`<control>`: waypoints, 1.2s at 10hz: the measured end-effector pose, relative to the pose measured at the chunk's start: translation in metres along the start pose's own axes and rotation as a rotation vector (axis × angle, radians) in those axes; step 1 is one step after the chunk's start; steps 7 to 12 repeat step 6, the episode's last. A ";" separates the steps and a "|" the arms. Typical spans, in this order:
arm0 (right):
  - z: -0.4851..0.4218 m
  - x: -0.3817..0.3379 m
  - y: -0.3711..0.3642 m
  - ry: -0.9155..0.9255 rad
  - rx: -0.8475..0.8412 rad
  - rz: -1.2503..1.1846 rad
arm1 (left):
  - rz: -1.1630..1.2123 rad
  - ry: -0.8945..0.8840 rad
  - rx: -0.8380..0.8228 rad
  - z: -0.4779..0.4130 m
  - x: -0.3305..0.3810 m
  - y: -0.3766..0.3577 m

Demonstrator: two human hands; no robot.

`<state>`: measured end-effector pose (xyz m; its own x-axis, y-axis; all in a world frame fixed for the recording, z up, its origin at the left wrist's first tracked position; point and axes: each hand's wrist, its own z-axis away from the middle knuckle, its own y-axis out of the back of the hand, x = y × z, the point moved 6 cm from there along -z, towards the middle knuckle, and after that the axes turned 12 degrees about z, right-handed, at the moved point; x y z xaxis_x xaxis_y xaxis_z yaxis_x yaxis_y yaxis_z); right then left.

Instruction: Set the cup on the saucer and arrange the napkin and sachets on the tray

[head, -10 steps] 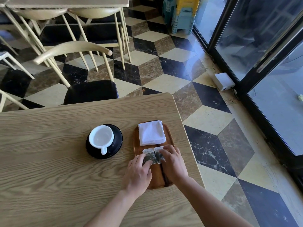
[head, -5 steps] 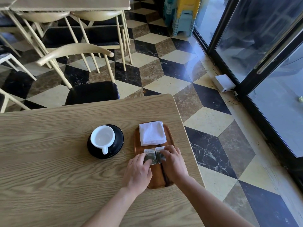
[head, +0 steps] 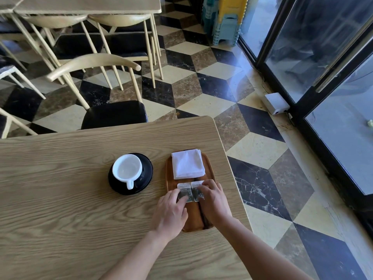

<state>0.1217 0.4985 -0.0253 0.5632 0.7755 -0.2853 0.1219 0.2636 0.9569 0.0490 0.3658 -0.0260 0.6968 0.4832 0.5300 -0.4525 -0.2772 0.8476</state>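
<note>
A white cup (head: 127, 169) stands on a black saucer (head: 145, 174), its handle pointing toward me. To its right lies an oval wooden tray (head: 194, 217). A folded white napkin (head: 187, 163) covers the tray's far half. Two sachets lie side by side across the tray's middle: the left sachet (head: 184, 188) and the right sachet (head: 195, 187). My left hand (head: 170, 214) rests its fingertips on the left sachet. My right hand (head: 215, 201) presses its fingers on the right sachet. Both hands hide the near parts of the sachets.
The light wooden table (head: 60, 199) ends just right of the tray, with patterned floor below. A chair with a black seat (head: 114, 114) stands at the far edge. More chairs and a table stand behind. Glass doors (head: 323, 67) are on the right.
Both hands stay on the sachets with only slight finger shifts. The view has moved a little; cup, saucer, napkin and tray stay in place.
</note>
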 end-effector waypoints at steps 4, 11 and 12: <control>0.001 -0.002 0.007 -0.020 0.004 -0.013 | 0.020 0.021 0.054 0.005 -0.002 0.016; -0.003 -0.005 0.015 -0.031 0.010 -0.044 | 0.019 0.001 0.128 0.002 -0.004 0.033; -0.003 -0.005 0.015 -0.031 0.010 -0.044 | 0.019 0.001 0.128 0.002 -0.004 0.033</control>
